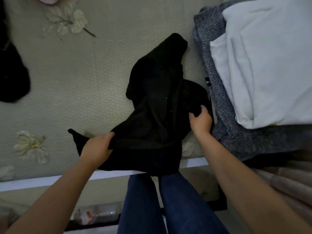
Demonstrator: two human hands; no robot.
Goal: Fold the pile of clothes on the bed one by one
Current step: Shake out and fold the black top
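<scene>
A crumpled black garment (157,98) lies on the grey-green bed cover (76,78), stretching from the bed's near edge toward the middle. My left hand (98,147) grips its lower left edge, fingers curled round the cloth. My right hand (200,120) pinches a fold at its right side. Part of the garment hangs over the bed edge in front of my legs. On the right sits a pile with a grey knit piece (219,98) under pale white-blue folded cloth (263,61).
Another black item (11,78) lies at the bed's left edge, and something pink (48,0) shows at the top. The white bed frame (42,181) runs across below. A plastic bottle (94,213) lies on the floor beside my jeans-clad legs.
</scene>
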